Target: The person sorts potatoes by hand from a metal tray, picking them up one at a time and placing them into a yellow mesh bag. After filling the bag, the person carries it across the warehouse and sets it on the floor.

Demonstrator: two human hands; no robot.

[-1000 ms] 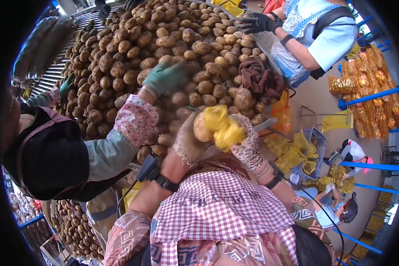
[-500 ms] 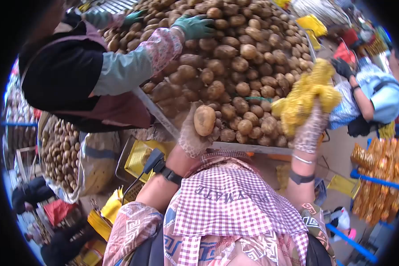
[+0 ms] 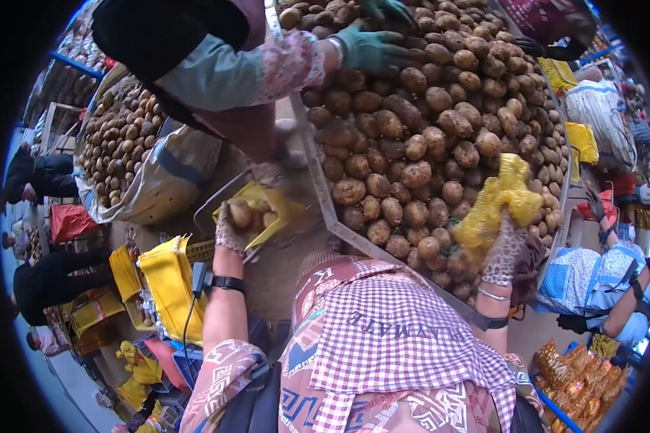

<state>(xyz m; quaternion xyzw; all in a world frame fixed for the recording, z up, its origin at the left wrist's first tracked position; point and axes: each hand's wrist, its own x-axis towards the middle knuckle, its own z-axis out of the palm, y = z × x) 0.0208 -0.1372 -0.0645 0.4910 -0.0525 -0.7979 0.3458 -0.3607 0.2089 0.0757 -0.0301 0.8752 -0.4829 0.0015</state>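
My left hand (image 3: pixel 230 234), in a leopard-print glove, is over the mouth of a yellow bag (image 3: pixel 287 209) held open on a metal frame. Its fingers curl round a brown potato (image 3: pixel 239 214); another potato (image 3: pixel 268 219) shows beside it in the bag. My right hand (image 3: pixel 506 234), gloved alike, grips a bunched yellow mesh bag (image 3: pixel 503 200) over the near right part of the potato heap (image 3: pixel 440 144). The mesh hides most of that hand's fingers.
A metal-rimmed table (image 3: pixel 361 245) bears the heap. On the left, a co-worker's green-gloved hand (image 3: pixel 374 49) reaches onto it. A large white sack (image 3: pixel 184 169) of potatoes stands at left, near yellow bags (image 3: pixel 167 278). Another person in blue (image 3: pixel 592 278) is at right.
My left hand has moved left and down from the table's edge to the framed yellow bag, carrying the potato. My right hand still holds the mesh bag. The view has turned left.
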